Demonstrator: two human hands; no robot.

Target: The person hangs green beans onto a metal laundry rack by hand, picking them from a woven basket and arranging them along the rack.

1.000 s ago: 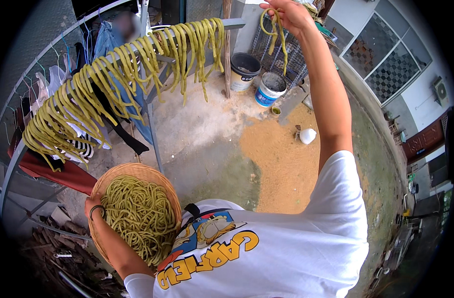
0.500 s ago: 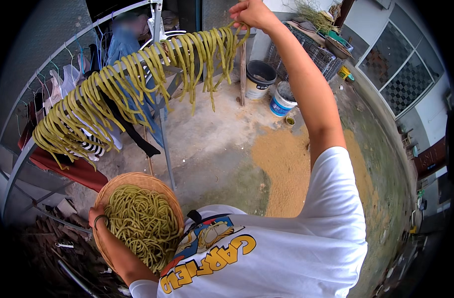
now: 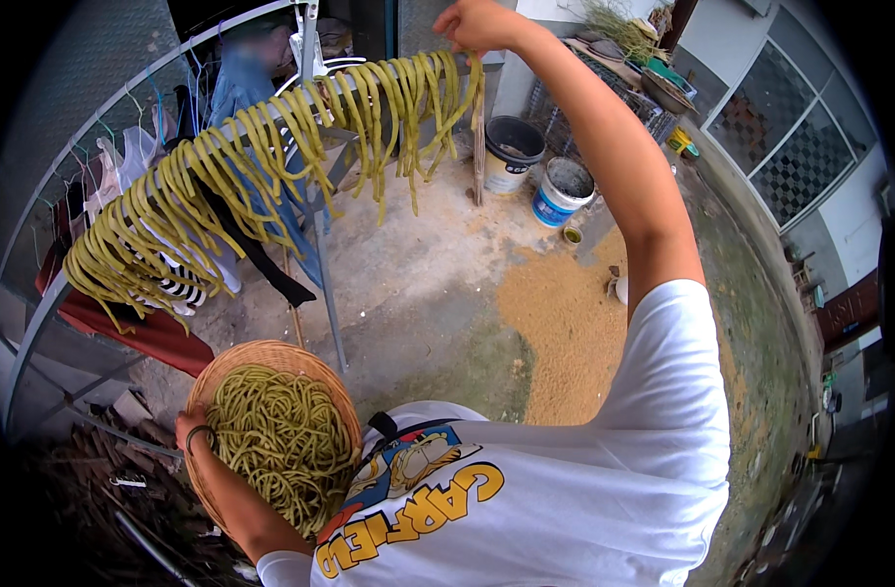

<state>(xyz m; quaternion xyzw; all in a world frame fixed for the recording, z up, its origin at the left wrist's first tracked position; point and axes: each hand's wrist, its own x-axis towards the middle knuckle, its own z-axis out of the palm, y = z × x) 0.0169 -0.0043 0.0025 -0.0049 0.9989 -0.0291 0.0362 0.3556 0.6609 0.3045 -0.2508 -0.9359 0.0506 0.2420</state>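
The person's left hand (image 3: pixel 191 427) grips the left edge of a round wicker basket (image 3: pixel 271 354); its fingers are closed around the rim, with the thumb side partly hidden, and a dark band (image 3: pixel 201 436) goes around the wrist. Inside the basket lies a thick heap of long green beans (image 3: pixel 281 440), tangled together and reaching close to the rim all around.

The right hand (image 3: pixel 467 27) is raised at the right end of a grey metal rail (image 3: pixel 493 61), just above the last bean hanging there. Its fingers are bent and point to the left; one cannot tell whether they pinch a bean or are free of it.

More long beans, the hanging beans (image 3: pixel 261 147), are folded over the rail, both ends down, in a close row from its lower left bend almost to its right end. Behind the row, clothes hang on hangers, among them a blue denim garment (image 3: pixel 240 93) and a dark red cloth (image 3: pixel 139 333). Near the right end of the rail stands a wooden post (image 3: pixel 479 157), and beside it on the ground are a black-rimmed bucket (image 3: pixel 511 166) and a white and blue bucket (image 3: pixel 555 208).
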